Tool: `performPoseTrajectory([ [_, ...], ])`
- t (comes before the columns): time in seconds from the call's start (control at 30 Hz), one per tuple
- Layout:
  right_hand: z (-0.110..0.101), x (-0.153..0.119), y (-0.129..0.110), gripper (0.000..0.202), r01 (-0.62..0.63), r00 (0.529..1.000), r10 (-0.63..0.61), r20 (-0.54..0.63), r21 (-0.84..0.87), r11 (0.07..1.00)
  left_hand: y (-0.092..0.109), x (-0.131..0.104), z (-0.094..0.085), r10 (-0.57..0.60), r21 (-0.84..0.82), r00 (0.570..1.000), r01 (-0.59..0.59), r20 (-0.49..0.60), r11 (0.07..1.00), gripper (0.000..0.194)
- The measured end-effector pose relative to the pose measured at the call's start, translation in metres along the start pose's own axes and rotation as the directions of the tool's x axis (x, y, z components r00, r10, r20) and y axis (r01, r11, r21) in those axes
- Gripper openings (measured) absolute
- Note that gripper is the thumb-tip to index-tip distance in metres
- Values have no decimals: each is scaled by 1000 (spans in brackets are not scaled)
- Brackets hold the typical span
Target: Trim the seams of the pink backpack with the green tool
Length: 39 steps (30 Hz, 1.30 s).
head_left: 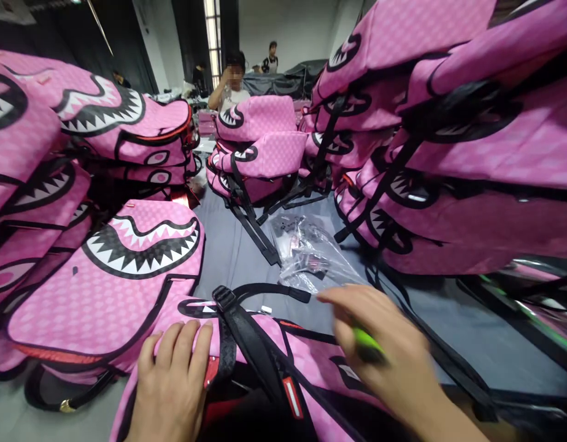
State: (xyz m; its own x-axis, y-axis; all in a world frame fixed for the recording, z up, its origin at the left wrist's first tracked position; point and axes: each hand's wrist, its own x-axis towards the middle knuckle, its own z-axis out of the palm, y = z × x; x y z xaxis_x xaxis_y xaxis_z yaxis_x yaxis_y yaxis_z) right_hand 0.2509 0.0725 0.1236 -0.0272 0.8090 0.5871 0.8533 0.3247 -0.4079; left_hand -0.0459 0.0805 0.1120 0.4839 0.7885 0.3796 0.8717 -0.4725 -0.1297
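Observation:
Right in front of me lies a pink backpack with black straps, its dark inside partly showing at the bottom. My left hand rests on its pink fabric at the left, fingers bent over the edge beside a black strap. My right hand, blurred, is above the backpack's right part, wrapped round a small green and black tool; its kind is unclear. The end of a black strap lies just left of my right fingertips. I cannot tell whether they touch.
A pink backpack with a shark mouth lies at the left. Stacked pink backpacks stand behind and on both sides. A clear plastic bag of small parts lies on the grey table. A person is behind the stacks.

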Motion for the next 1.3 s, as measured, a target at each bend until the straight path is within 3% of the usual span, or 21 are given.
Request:
performPoseTrajectory([
  [0.03,11,12,16,32,-1,984,4,180,-17,1000,0,-1,2,2,8,1000,-2,-9,1000,45],
  [0.1,45,34,41,32,-31,848,38,529,-20,999,-2,-1,5,7,14,999,-6,-34,1000,44],
  [0.13,65,42,50,29,-29,812,34,582,-18,999,-2,-2,7,8,9,999,-7,-48,1000,44],
  [0.2,101,51,60,23,-4,773,2,634,1,1000,-3,-2,9,3,-7,998,-4,-70,1000,44],
  [0.27,127,49,60,26,50,778,-54,626,24,998,-3,-1,12,-6,-12,996,5,-90,1000,45],
  [0.33,143,41,54,26,109,801,-104,590,27,994,-3,0,14,-12,2,994,12,-108,1000,44],
  [0.43,149,27,49,21,172,857,-139,496,-21,985,-2,2,15,-16,29,993,20,-118,999,42],
  [0.6,118,9,69,24,131,915,-41,401,-200,971,-3,2,8,-12,-14,999,12,-33,1000,46],
  [0.73,76,-11,96,17,-30,925,177,337,-399,916,-5,3,1,38,28,999,-38,2,999,41],
  [0.87,58,-9,119,6,-232,878,419,231,-559,796,6,17,-2,86,70,995,-89,42,994,41],
  [1.0,58,17,126,17,-344,815,544,198,-590,730,29,43,-5,130,96,989,-136,69,986,46],
  [1.1,43,27,107,23,-385,755,612,236,-596,705,43,58,-6,154,94,981,-165,118,982,46],
  [1.17,19,21,81,37,-404,741,626,243,-584,704,47,65,-5,171,68,971,-184,165,981,47],
  [1.23,-14,10,47,51,-480,779,614,127,-509,714,46,69,-2,189,38,963,-199,191,979,47],
  [1.27,-30,4,30,50,-523,794,606,47,-455,721,45,71,0,194,27,960,-203,203,979,46],
  [1.3,-44,-3,12,50,-523,818,574,41,-363,771,44,72,2,196,21,958,-205,211,979,45],
])
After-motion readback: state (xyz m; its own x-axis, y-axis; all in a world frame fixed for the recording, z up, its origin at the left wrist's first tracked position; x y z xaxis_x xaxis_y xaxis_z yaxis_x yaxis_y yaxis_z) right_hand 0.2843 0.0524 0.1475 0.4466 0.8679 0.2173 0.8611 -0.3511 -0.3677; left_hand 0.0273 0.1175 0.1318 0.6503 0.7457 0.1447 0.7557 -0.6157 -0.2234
